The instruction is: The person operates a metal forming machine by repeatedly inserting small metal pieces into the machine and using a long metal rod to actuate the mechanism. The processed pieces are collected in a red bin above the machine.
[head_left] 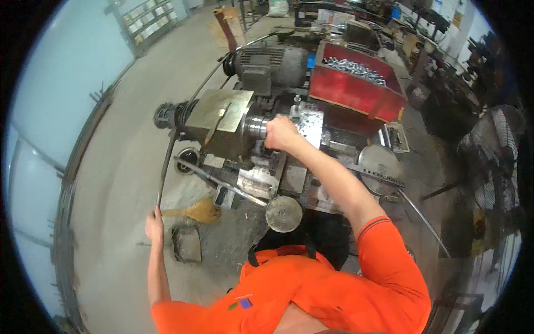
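Observation:
A small lathe (pixel 231 136) stands in front of me, with a metal plate (pixel 214 109) lying on its headstock. My left hand (pixel 154 225) is closed around the lower end of a long dark lever (pixel 168 158), which runs up to the left end of the headstock. At the shiny spindle chuck (pixel 255 127), my right hand (pixel 281 132) has its fingers curled in. Whatever those fingers hold is hidden by the hand. Just right of it sits the metal tool slide (pixel 310 125).
Behind the lathe are a motor (pixel 272 67) and a red bin (pixel 356 99) of small metal parts. Handwheels (pixel 283 214) and a slanted bar (pixel 225 182) stick out towards me. A broom head (pixel 204 211) lies near my left hand. At right stands a fan (pixel 492 147).

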The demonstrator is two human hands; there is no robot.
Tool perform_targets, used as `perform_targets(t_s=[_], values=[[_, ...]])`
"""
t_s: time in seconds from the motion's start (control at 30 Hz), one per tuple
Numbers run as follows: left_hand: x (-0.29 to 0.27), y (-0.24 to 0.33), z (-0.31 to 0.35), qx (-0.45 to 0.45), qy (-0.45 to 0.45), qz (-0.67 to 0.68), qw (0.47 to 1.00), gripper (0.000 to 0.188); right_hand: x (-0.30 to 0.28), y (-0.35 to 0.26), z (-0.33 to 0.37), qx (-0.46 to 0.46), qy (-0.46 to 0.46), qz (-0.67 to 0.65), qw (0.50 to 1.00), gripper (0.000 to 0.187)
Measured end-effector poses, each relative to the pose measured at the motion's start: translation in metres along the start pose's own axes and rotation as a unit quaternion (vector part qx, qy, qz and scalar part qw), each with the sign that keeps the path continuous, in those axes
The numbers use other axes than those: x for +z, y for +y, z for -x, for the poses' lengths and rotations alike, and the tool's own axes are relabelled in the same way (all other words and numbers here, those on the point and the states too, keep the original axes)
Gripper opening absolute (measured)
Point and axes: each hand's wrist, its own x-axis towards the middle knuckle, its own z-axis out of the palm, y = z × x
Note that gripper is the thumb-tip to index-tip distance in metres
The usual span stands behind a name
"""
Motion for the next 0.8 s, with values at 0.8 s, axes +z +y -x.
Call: perform_targets(t_s=[0.8], values=[[0.037, 0.025, -0.043, 0.135, -0.199, 0.377, 0.895, 0.029, -0.066, 0.195, 0.293, 0.284, 0.303, -0.104, 0.904, 0.041]])
